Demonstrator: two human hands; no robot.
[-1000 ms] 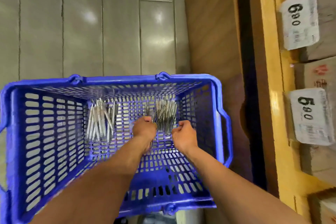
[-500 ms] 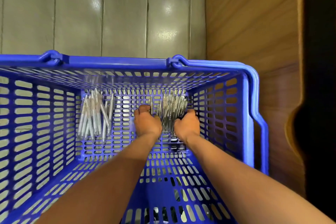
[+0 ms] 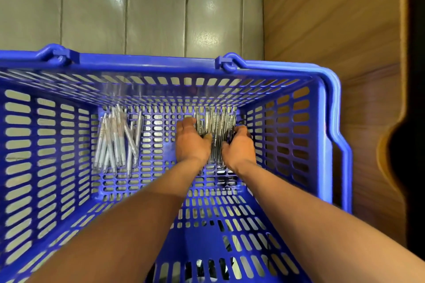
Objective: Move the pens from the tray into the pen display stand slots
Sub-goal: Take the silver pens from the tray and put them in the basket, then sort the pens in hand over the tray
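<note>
Both my arms reach down into a blue slotted plastic basket [image 3: 161, 65]. On its floor at the right lies a bundle of clear pens [image 3: 216, 128]. My left hand [image 3: 190, 142] curls round the bundle's left side and my right hand [image 3: 240, 147] curls round its right side, so the pens are squeezed between them. A second, looser pile of clear and white pens [image 3: 116, 139] lies on the basket floor to the left, untouched. No pen display stand is in view.
The basket stands on a grey tiled floor [image 3: 149, 7]. A wooden panel [image 3: 333, 30] rises close along the basket's right side, with a dark gap [image 3: 414, 122] beyond it. The basket's handle [image 3: 343, 149] hangs folded against its right wall.
The view has swung left and down, so the price-tagged shelf left the frame. My hands moved forward and closed in from both sides on the right bundle of pens.
</note>
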